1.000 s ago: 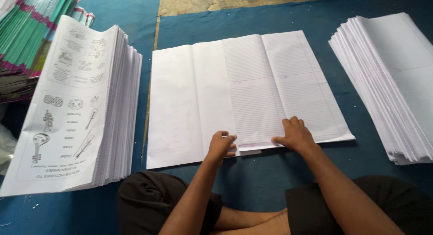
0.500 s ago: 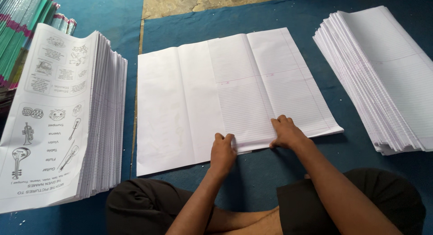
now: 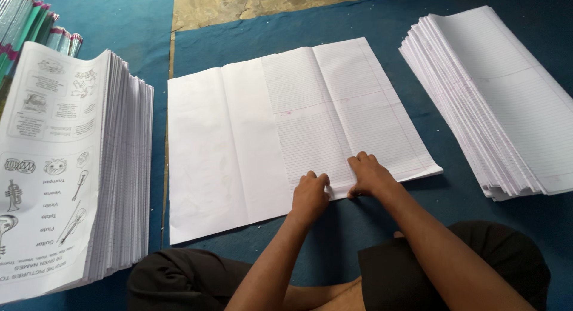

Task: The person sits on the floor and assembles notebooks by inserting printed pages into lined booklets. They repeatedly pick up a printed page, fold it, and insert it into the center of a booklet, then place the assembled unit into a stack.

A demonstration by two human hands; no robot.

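Ruled sheets (image 3: 334,126), laid open and flat on the blue floor mat (image 3: 358,227), sit right in front of the seated person, whose knees in dark cloth frame the bottom of the view. Both hands rest on the near edge of these sheets, close to the middle fold. The left hand (image 3: 310,194) is curled, knuckles up, with its fingertips pinching or pressing the paper's edge; the right hand (image 3: 368,174) sits just beside it, fingers bent and spread on the same edge. Whether either one truly grips the paper or only presses it down, I cannot tell from where I stand.

The open spread is made of a plain white part (image 3: 215,162) on the left and a lined part on the right, with faint pink margin lines crossing it. Its near right corner pokes out over the mat.

To the person's left stands a tall stack of printed sheets (image 3: 65,168), the top one showing small drawings of musical instruments with captions; the stack's edges face the open sheets, a strip of mat between them. To the right lies a lower, fanned pile of lined paper (image 3: 507,96), well apart from the hands.

Farther off, at the top left, coloured booklet spines (image 3: 30,18) in green and pink peek in. Beyond the mat, a patch of bare, worn ground (image 3: 262,3) shows.
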